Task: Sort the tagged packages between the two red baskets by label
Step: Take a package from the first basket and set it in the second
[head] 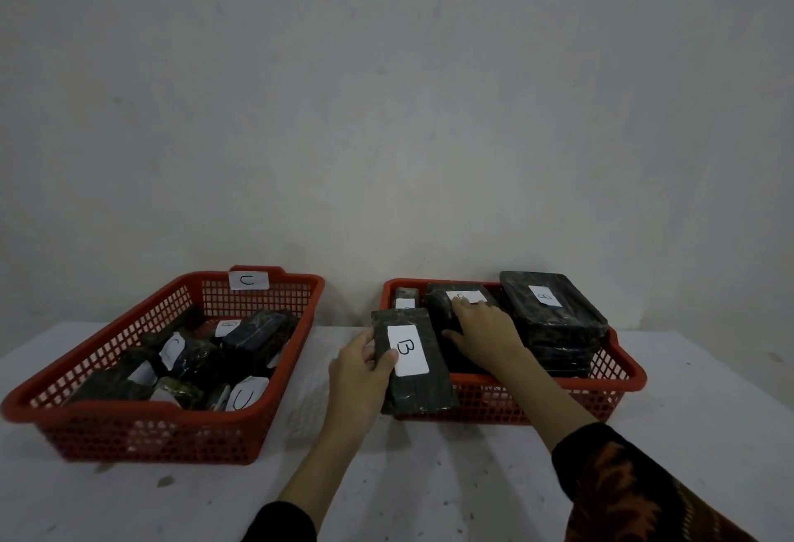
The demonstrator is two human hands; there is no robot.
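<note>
Red plastic lattice walls mark 2 baskets on a pale, speckled table (pixel 429 477) against a grey wall. The left red basket (pixel 86 425), with a white paper tag reading "C" (pixel 248 280) on its far rim, holds a loose jumble of dark wrapped packages (pixel 258 337), several showing white labels. The right red basket (pixel 618 386) holds a neat stack of flat dark glossy packages (pixel 554 318) at its right side, the top one labelled.

The left hand (pixel 358 374) grips a flat dark rectangular package with a white "B" label (pixel 412 363), tilted over the right basket's near left corner. The right hand (pixel 483 333) rests with relaxed fingers on another dark package (pixel 442 305) inside that basket; whether it grips it I cannot tell. A patterned dark sleeve (pixel 623 485) covers the right forearm.
</note>
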